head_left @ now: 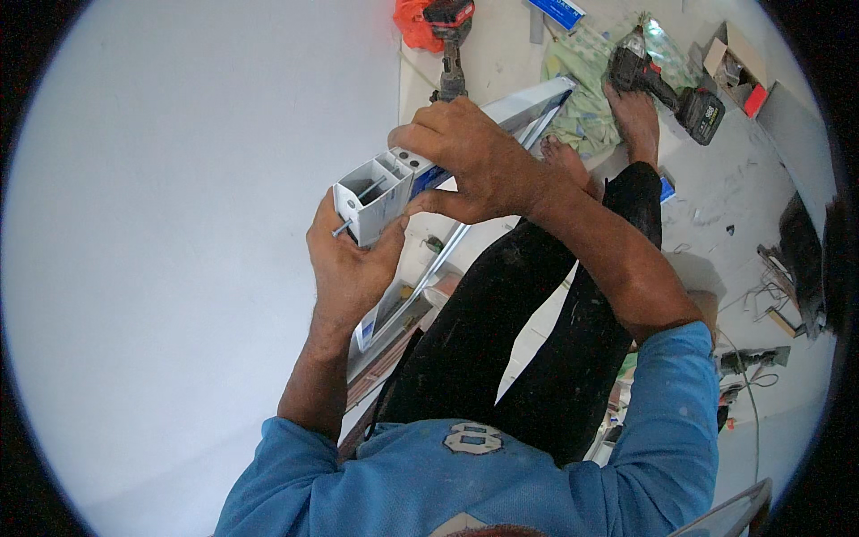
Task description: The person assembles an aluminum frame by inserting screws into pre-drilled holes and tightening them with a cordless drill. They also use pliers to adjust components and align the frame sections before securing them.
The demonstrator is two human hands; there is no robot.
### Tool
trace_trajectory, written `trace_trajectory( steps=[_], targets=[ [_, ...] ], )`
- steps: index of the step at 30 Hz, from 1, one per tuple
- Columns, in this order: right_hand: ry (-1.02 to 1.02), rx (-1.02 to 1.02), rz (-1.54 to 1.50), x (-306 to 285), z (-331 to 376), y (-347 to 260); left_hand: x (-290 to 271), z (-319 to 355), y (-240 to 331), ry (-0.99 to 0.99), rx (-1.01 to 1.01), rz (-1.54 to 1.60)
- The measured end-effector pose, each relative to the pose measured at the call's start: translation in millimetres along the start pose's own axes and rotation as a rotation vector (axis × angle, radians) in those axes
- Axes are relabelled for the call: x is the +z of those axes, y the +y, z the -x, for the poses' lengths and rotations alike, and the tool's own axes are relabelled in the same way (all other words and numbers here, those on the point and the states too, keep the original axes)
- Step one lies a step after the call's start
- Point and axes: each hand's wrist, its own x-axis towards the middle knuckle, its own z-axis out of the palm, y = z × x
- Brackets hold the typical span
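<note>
A short white hollow profile piece [386,213] sits at the near end of a long white frame [532,100], its open chambers turned up. A long screw [341,229] runs through this piece, with its head end standing out on the near left side. My left hand [352,268] is closed around the piece from below, thumb against its side. My right hand [479,161] grips the frame just beyond it, fingers over the top and thumb beneath. Two dark round holes show in the frame by my right fingers. Part of the joint is hidden by that hand.
A cordless drill [452,54] stands beyond my right hand, beside a red bag [414,25]. Another cordless driver [667,85] lies by my foot on a green cloth [573,67]. An open carton [735,67] is at far right. A white wall [179,224] fills the left.
</note>
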Motion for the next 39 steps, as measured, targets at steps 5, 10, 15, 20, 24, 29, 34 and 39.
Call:
trace_trajectory(
  steps=[5, 10, 15, 20, 24, 29, 34, 39],
  targets=[
    [0.019, 0.011, 0.007, 3.6, -6.9, 2.7, -7.4, -5.4, -3.4, -0.023, -0.043, -0.047],
    [0.117, 0.013, -0.131, 9.7, -11.1, 3.6, -9.1, -12.3, 1.2, 0.012, -0.062, -0.015],
    [0.208, -0.004, -0.133, 16.6, -8.8, 4.3, -3.0, -14.0, -3.9, 0.075, 0.000, -0.103],
    [0.184, -0.009, -0.139, 17.3, -6.3, 5.8, -4.7, -12.8, -7.7, 0.068, -0.025, -0.017],
    [0.194, -0.004, -0.045, 16.8, -4.4, 0.5, -5.3, -11.9, -4.5, 0.074, 0.010, -0.102],
    [0.160, 0.028, -0.084, 15.7, -2.8, -1.8, -2.3, -15.3, -1.3, 0.078, 0.023, -0.073],
    [0.197, 0.016, -0.072, 16.2, -7.8, 0.5, -2.9, -20.7, -0.5, 0.091, 0.032, -0.070],
    [0.190, 0.114, -0.254, -0.1, 0.3, -3.5, -7.3, -17.7, 0.6, 0.050, 0.058, -0.162]
  ],
)
